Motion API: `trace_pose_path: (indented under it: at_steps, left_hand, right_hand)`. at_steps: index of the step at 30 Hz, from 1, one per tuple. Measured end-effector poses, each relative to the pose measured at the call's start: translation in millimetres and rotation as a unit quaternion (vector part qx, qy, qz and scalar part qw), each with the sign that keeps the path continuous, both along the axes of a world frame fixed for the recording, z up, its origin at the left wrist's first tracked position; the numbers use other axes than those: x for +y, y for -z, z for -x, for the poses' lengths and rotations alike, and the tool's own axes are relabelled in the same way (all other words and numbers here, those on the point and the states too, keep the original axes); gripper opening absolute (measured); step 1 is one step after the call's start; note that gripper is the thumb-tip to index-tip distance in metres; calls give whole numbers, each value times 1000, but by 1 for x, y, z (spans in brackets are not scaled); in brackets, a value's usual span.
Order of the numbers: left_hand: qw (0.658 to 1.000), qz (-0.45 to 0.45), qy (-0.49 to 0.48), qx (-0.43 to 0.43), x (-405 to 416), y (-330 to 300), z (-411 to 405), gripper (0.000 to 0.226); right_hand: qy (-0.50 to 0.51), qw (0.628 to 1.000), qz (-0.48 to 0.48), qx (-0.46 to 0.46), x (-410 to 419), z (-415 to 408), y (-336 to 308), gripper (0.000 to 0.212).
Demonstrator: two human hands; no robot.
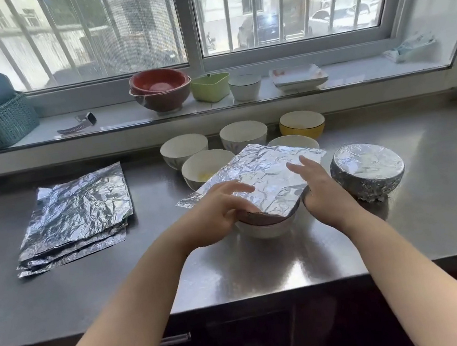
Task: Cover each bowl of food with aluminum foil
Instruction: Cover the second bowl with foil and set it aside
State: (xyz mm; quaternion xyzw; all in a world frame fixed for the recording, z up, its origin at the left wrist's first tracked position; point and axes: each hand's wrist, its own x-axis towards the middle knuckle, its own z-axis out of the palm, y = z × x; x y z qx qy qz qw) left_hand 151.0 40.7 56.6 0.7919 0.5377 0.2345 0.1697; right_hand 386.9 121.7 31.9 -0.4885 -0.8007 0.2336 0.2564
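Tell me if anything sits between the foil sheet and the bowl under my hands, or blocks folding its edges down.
Nothing visible does. The foil sheet lies flat on the bowl, with the left hand and right hand at its sides. The wrapped bowl stands close on the right, apart; an uncovered bowl sits behind.

Of your body, only the two arms and the hands are in view. Both forearms are bare from the lower edge of the picture up to the wrists; no sleeve covers them there. Your left hand (218, 214) wears no glove, and no ring or watch shows on it. Your right hand (321, 188) is bare in the same way, with nothing on the wrist. The fingernails look short and plain, but they are too small to tell more.
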Motion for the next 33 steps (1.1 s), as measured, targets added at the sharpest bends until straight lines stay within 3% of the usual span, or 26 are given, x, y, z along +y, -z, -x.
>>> trace_pose_path:
  at_steps: [4, 8, 15, 18, 20, 24, 29, 31, 33]
  left_hand:
    - [999, 33, 6, 11, -10, -3, 12, 30]
    - [998, 37, -36, 30, -15, -3, 37, 50]
    - [991, 43, -129, 3, -27, -7, 66, 82]
    - [982, 30, -184, -35, -30, -18, 60, 72]
    - [977, 11, -209, -40, -29, -26, 51, 57]
    - [980, 0, -201, 8, -19, -35, 19, 39]
    - [979, 53, -140, 138, 11, -35, -27, 52]
    - [971, 109, -134, 164, 28, -33, -33, 56]
    - [961, 135, -136, 200, 41, -28, -35, 59]
  right_hand:
    - [24, 997, -35, -67, -1, -7, 3, 48]
    - [86, 985, -91, -116, -16, -9, 5, 35]
    - [47, 974, -122, -184, -54, -7, 0, 18]
    - [26, 971, -92, -219, -62, -11, -10, 12]
    - [8, 967, -72, -242, -71, -14, -22, 18]
    - [-22, 967, -34, -251, -89, -21, -56, 58]
    - [5, 986, -112, -122, -68, -3, -78, 38]
    - [-29, 983, -120, -136, -41, 13, -73, 40]
    - [-77, 969, -92, -214, -15, 31, -61, 48]
